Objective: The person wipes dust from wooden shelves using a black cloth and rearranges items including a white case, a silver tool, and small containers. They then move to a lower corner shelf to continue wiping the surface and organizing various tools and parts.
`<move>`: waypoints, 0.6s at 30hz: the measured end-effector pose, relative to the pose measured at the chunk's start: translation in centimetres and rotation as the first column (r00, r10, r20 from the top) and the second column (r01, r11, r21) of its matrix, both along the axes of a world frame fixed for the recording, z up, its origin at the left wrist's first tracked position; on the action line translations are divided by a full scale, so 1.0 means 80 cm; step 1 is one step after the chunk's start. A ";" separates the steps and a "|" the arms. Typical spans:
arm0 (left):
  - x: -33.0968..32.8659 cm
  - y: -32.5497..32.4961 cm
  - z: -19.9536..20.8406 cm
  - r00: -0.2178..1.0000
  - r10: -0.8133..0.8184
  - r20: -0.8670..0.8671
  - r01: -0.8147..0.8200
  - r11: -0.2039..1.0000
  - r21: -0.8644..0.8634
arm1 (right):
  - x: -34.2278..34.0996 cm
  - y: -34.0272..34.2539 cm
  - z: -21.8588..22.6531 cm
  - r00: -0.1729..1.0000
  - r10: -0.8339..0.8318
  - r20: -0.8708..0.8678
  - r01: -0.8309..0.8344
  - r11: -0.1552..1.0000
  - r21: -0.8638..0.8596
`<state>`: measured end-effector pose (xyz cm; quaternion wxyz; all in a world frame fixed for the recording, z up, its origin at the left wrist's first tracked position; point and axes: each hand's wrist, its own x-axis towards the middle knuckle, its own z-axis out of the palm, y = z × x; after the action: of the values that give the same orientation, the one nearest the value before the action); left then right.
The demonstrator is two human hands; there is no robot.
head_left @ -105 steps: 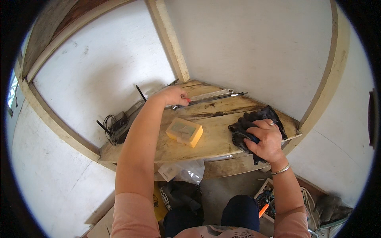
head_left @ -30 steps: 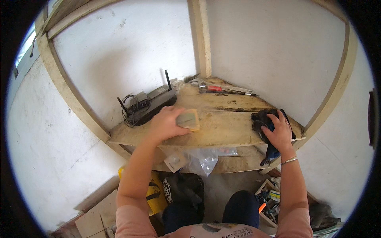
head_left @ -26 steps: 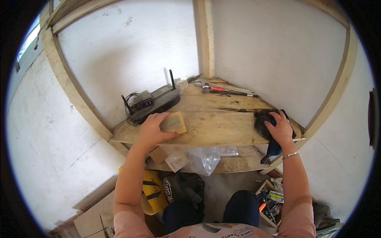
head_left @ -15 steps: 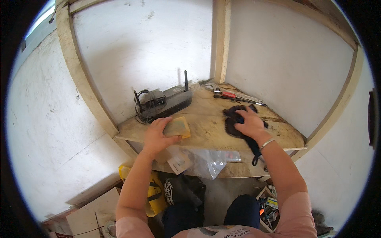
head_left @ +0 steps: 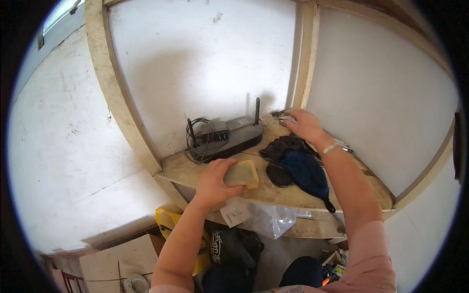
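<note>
My left hand (head_left: 215, 183) is closed round the side of a small yellowish box (head_left: 243, 175) with a see-through top, at the shelf's front edge. My right hand (head_left: 304, 126) reaches into the back corner, its fingers closed on a grey-handled hand tool (head_left: 288, 118), mostly hidden by the hand. Below my right forearm lies a dark blue and black padded cloth piece (head_left: 305, 173) with a hanging loop, like a mitt. A bunched black cloth (head_left: 283, 146) lies behind it. Tool ends (head_left: 348, 148) show past my right wrist.
A grey router (head_left: 234, 139) with two antennas and coiled cable stands at the back left of the wooden shelf (head_left: 261, 195). Clear plastic bags (head_left: 273, 219) lie on the lower shelf. A yellow bag (head_left: 168, 219) and a black bag (head_left: 229, 246) stand below. Wooden posts (head_left: 307, 53) frame the corner.
My right hand has let go of the dark cloth and moved to the tool in the back corner. The cloth now lies spread, blue side showing. My left hand still holds the box.
</note>
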<state>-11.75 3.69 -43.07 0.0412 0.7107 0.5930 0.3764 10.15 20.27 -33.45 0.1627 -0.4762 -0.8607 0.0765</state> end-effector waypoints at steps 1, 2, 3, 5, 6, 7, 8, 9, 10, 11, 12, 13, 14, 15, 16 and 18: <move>-0.001 0.000 0.000 1.000 -0.009 0.001 0.009 1.000 -0.012 | -0.011 0.015 -0.008 0.999 0.043 0.023 -0.044 0.997 0.058; -0.001 0.000 0.001 1.000 -0.006 0.000 0.006 1.000 -0.004 | -0.025 0.039 -0.024 0.995 0.087 0.043 -0.092 0.988 0.123; 0.003 0.002 0.000 1.000 -0.013 0.008 0.013 1.000 0.008 | -0.033 0.058 -0.036 0.990 0.119 0.075 -0.131 0.973 0.188; 0.005 0.002 0.000 1.000 -0.010 0.014 0.009 1.000 0.024 | -0.053 0.073 -0.053 0.973 0.174 0.151 -0.200 0.963 0.182; 0.005 0.002 0.000 1.000 -0.006 0.013 0.006 1.000 0.031 | -0.061 0.076 -0.058 0.961 0.202 0.189 -0.235 0.956 0.175; 0.005 0.003 0.000 1.000 -0.006 0.013 0.006 0.999 0.038 | -0.070 0.084 -0.056 0.929 0.185 0.320 -0.209 0.977 0.042; 0.004 0.002 -0.002 1.000 -0.004 0.018 0.003 0.999 0.045 | -0.074 0.088 -0.059 0.930 0.165 0.329 -0.187 0.982 0.037; 0.003 0.002 -0.003 1.000 -0.005 0.023 0.004 0.999 0.052 | -0.075 0.092 -0.062 0.931 0.140 0.338 -0.160 0.987 0.033; 0.003 0.002 -0.004 1.000 -0.011 0.028 0.009 0.998 0.059 | -0.072 0.094 -0.066 0.931 0.112 0.348 -0.130 0.991 0.029; 0.000 0.000 -0.003 0.999 -0.004 0.033 0.003 0.999 0.049 | -0.061 0.087 -0.061 0.978 0.160 0.134 -0.168 0.984 0.051; 0.001 0.001 -0.002 0.999 -0.009 0.042 0.007 0.999 0.041 | -0.046 0.081 -0.048 0.990 0.143 -0.016 -0.143 0.987 -0.075; 0.002 0.000 -0.001 0.999 -0.016 0.052 0.014 0.999 0.033 | -0.032 0.074 -0.035 0.982 0.100 -0.162 -0.132 0.971 -0.202; 0.004 0.000 0.001 0.998 -0.015 0.060 0.013 1.000 0.028 | -0.015 0.072 -0.024 0.954 0.033 -0.299 -0.132 0.939 -0.317; 0.005 0.000 0.002 0.998 -0.016 0.068 0.014 1.000 0.022 | 0.002 0.073 -0.024 0.901 0.070 -0.428 -0.231 0.913 -0.337; 0.006 0.000 0.002 0.997 -0.018 0.076 0.017 1.000 0.016 | 0.016 0.068 -0.021 0.858 0.037 -0.513 -0.271 0.880 -0.390; 0.006 0.001 0.000 0.996 -0.012 0.083 0.011 1.000 0.018 | 0.032 0.038 -0.008 0.741 -0.044 -0.670 -0.377 0.799 -0.469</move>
<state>-11.30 3.75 -43.09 0.0618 0.6980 0.5833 0.4107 12.70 23.32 -34.07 0.2909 -0.3619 -0.7248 0.5090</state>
